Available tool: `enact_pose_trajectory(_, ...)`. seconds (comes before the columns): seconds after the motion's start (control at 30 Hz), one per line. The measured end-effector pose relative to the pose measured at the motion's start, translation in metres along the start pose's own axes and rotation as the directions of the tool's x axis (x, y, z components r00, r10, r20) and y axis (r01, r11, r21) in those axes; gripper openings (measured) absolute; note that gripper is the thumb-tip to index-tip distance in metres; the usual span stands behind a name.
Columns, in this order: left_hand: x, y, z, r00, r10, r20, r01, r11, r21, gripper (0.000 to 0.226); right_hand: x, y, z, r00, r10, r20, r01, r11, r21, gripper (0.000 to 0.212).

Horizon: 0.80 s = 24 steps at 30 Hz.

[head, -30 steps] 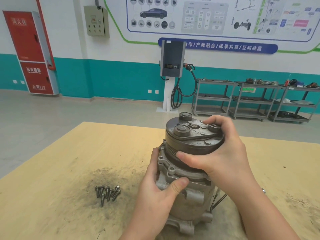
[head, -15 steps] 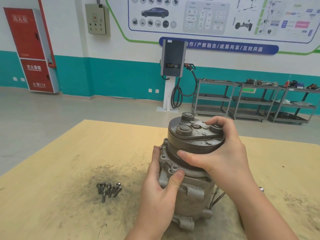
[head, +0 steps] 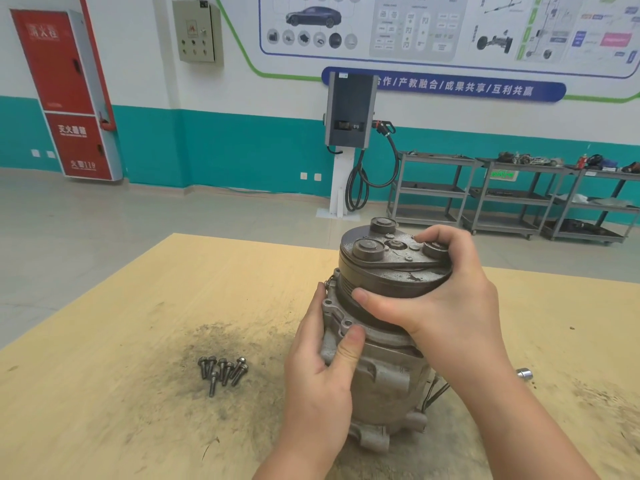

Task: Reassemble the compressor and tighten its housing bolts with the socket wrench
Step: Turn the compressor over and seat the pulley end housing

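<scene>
Compressor (head: 377,358) stands upright on the table (head: 104,341), left hand (head: 322,372) gripping its flange, right hand (head: 436,292) clamped round the pulley on top, so the loose bolts (head: 223,370) left of the compressor sit nearer the left hand.

Grey cast-metal compressor (head: 381,368) stands upright mid-table on the pale yellow wooden tabletop (head: 104,393). Left hand (head: 322,368) blocks its left flank, right hand (head: 433,299) covers its top right. Cluster of dark steel bolts (head: 223,370) lies left of the compressor, well apart; open tabletop between. Small silver socket (head: 524,374) lies to its right.
</scene>
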State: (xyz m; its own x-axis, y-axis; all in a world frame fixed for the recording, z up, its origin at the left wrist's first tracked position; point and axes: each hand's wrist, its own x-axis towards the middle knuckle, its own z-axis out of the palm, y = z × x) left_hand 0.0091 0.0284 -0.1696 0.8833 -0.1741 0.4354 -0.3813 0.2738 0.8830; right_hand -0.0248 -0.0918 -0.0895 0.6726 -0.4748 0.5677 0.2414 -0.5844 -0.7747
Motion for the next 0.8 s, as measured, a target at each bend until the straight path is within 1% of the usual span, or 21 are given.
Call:
enact_pose_trajectory(0.1,-0.001,0.001,0.002,1.0,-0.002,0.006,0.002,1.0,-0.03,0.045,0.0,-0.001,0.0,1.0,0.003,-0.004,-0.003,1.0,-0.008,0.078)
enact_pose_trajectory(0.13,-0.002,0.001,0.002,1.0,0.002,0.005,-0.001,1.0,-0.027,0.045,0.0,-0.001,0.0,1.0,0.003,-0.006,-0.004,1.0,-0.013,0.079)
enact_pose_trajectory(0.23,-0.003,-0.002,0.001,1.0,0.013,0.009,-0.013,1.0,0.01,0.063,0.0,0.0,0.0,1.0,0.007,-0.002,-0.007,1.0,-0.024,0.081)
enact_pose_trajectory(0.3,-0.003,-0.003,0.0,1.0,0.008,0.012,-0.008,1.0,0.026,0.069,0.0,0.001,-0.001,1.0,0.006,0.005,-0.006,0.999,-0.034,0.081)
enact_pose_trajectory(0.47,-0.004,-0.004,0.002,1.0,-0.003,-0.008,0.004,0.997,0.074,0.072,0.001,0.005,-0.003,0.998,-0.006,0.055,0.007,1.0,-0.02,0.079)
enact_pose_trajectory(0.6,-0.006,-0.004,0.008,0.998,-0.003,-0.055,0.007,0.997,0.08,0.069,0.002,0.008,-0.003,0.996,-0.011,0.087,0.011,1.0,0.002,0.081)
enact_pose_trajectory(0.7,-0.01,-0.006,0.017,0.997,-0.021,-0.08,0.026,0.998,0.061,0.073,0.007,0.011,-0.009,0.992,0.0,0.126,-0.003,1.0,0.026,0.082)
enact_pose_trajectory(0.8,-0.012,-0.004,0.025,0.997,0.007,-0.072,-0.006,1.0,0.007,0.068,0.012,0.014,-0.016,0.986,0.005,0.165,-0.008,1.0,0.014,0.083)
